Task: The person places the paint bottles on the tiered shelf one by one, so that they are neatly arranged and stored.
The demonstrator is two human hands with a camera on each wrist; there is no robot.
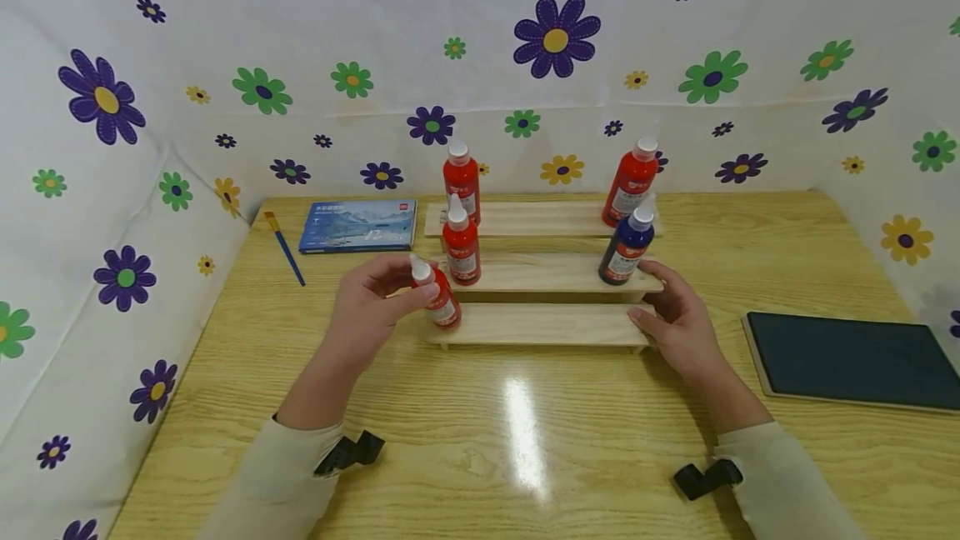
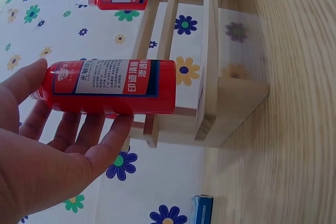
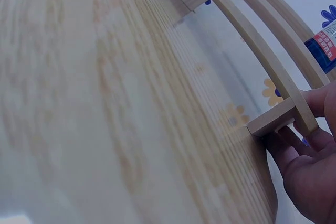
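A three-step wooden rack stands on the table with bottles on its steps. At the left end of the lowest step, my left hand holds a red squeeze bottle with a white pointed cap, thumb on one side and fingers on the other. The left wrist view shows the printed label of this red bottle. My right hand grips the right end of the lowest step, thumb on top. In the right wrist view its fingers reach under the board, beside the rack's leg.
Red bottles stand at the left of the middle step and at both ends of the top step. A dark blue bottle is on the middle step's right. A blue box and paintbrush lie left, a dark board right.
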